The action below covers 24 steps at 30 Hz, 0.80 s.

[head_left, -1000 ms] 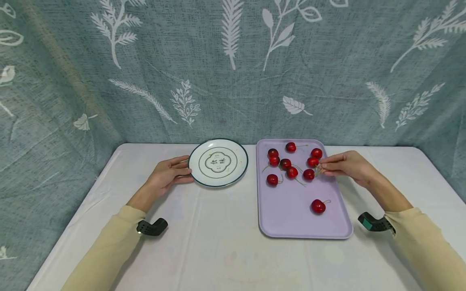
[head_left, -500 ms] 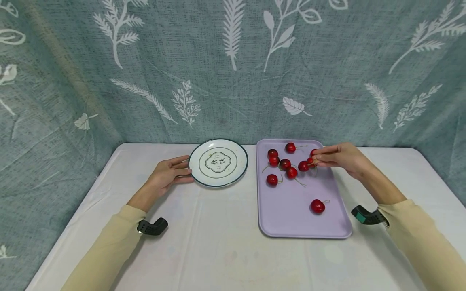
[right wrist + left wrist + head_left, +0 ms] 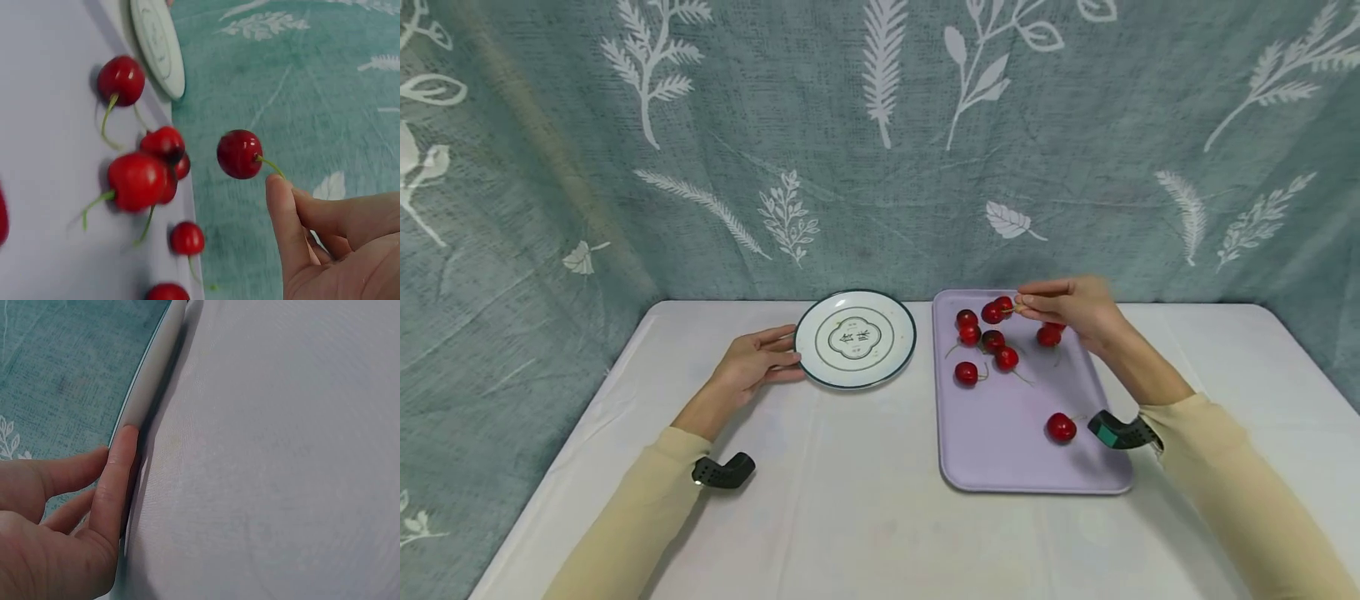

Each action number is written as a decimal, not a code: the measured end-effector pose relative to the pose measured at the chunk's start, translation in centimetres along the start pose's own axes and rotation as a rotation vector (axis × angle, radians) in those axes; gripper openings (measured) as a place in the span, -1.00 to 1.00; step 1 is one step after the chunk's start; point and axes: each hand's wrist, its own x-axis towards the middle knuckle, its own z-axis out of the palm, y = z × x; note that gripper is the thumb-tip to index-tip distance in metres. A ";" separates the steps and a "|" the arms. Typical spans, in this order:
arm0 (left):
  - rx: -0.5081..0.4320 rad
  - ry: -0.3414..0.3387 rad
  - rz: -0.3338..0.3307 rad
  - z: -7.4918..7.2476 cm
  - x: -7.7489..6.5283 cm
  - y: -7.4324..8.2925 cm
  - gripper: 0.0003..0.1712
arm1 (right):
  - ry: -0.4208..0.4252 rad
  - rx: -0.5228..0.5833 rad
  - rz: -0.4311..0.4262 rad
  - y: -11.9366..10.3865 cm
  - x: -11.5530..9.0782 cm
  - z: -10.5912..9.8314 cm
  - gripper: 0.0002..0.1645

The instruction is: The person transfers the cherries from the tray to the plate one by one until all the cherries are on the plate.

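Note:
My right hand pinches a dark red cherry by its thin green stem, between thumb and fingertip. In the right wrist view the cherry hangs clear of the others; in the head view it overlaps one at the back of the lilac tray. Several more cherries with stems lie in the tray, two of them partly hidden under the right hand. My left hand touches the left rim of a white plate with a dark blue edge, its fingers extended and fingertips right at the rim.
A white cloth covers the table. Behind it hangs a green-grey curtain with white leaf prints. One cherry lies apart near the tray's front right, close to the right wrist's black strap.
The right hand has lifted a cherry by its stem from the tray's right side and carried it left and toward the back. The left hand stays at the plate's rim.

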 end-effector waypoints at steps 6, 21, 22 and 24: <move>-0.008 0.012 -0.005 0.0 0.0 -0.1 -0.23 | 0.024 0.061 -0.004 -0.2 0.7 2.1 -0.47; -0.013 0.005 -0.005 -0.2 -0.1 -0.3 -0.23 | 0.007 0.125 -0.037 0.1 3.5 9.9 -0.58; -0.014 0.005 -0.004 -0.2 -0.1 -0.2 -0.24 | 0.011 0.140 -0.040 0.1 3.7 10.3 -0.58; -0.016 0.005 -0.005 -0.1 0.0 -0.2 -0.23 | 0.033 0.162 -0.057 0.1 4.1 11.2 -0.59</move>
